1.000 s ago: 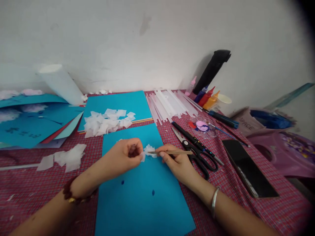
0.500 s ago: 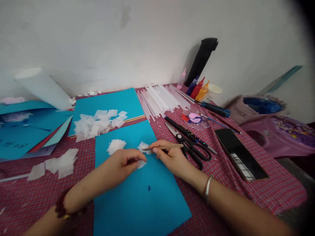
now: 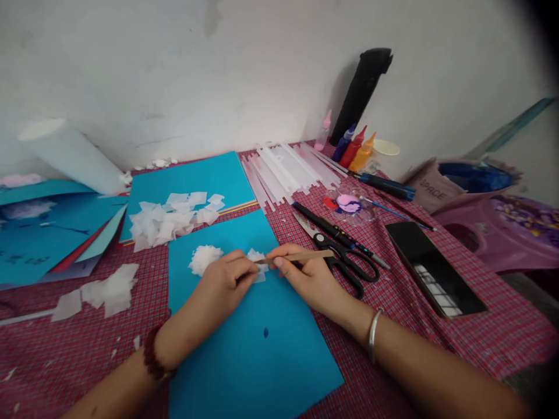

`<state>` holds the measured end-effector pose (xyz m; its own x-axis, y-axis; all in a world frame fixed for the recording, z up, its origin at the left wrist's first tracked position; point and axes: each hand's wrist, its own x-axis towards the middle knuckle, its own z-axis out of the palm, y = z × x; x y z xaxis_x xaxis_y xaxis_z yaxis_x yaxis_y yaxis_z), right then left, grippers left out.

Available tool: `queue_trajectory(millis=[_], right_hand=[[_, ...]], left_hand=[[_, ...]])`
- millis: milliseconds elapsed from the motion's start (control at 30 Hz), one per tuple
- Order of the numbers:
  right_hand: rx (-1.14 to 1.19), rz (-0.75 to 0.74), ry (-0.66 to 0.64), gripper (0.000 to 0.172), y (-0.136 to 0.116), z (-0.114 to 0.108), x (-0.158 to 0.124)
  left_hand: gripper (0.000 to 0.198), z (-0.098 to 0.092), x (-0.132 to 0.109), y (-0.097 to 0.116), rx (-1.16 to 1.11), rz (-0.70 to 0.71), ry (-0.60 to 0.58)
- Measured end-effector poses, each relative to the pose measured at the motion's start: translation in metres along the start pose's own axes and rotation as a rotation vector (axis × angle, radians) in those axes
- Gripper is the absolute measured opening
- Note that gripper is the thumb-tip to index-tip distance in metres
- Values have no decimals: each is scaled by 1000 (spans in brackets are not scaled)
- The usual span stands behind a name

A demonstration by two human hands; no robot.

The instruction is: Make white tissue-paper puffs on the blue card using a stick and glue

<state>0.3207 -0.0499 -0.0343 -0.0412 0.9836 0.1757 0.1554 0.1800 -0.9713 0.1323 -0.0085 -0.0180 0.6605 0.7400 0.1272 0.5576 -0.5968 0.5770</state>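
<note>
My right hand [image 3: 308,276] is closed around a flat wooden craft stick [image 3: 310,255], its tip pointing left. My left hand [image 3: 229,279] pinches at that tip, where a small square of white tissue paper [image 3: 260,276] shows under the stick. Both hands are over a blue sheet of paper [image 3: 227,361]. A fluffy white tissue tuft [image 3: 204,259] sits on the sheet left of my fingers. A second tuft [image 3: 255,254] lies just behind the stick, partly hidden. A small dark mark is on the sheet nearer me.
Loose tissue squares [image 3: 163,221] lie on another blue sheet [image 3: 192,171] behind. Black-handled scissors [image 3: 345,262], a black pen [image 3: 323,224] and a phone [image 3: 432,267] are to the right. White strips [image 3: 288,169] and paint bottles [image 3: 353,148] stand near the wall.
My left hand has moved up and right to the stick's tip, bringing the tissue square there. The right hand stays nearly in place, still holding the stick. The view has shifted slightly.
</note>
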Motion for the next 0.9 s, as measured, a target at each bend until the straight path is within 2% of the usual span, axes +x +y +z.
queue_trajectory(millis=[167,333,600,667,833,900], right_hand=[[150,95,103,13,-6,-5,-6],[91,55,22,13,-8,-7,-13],[-264,-138,-108,16,-8,-5,-12],[-310,-165,-118,16,-8,-6,-12],[-361,-186,-167,17,-10,-7,-12],[-379,-188,-198,17,-11,-7,-13]], left_hand=[[4,4,4,-3,-119,-187,11],[5,3,7,-5,-208,-271,9],[2,6,10,-4,-307,-310,63],[2,6,11,-5,-311,-304,66],[9,3,9,-6,-232,-298,215],[13,3,7,-7,-226,-294,221]])
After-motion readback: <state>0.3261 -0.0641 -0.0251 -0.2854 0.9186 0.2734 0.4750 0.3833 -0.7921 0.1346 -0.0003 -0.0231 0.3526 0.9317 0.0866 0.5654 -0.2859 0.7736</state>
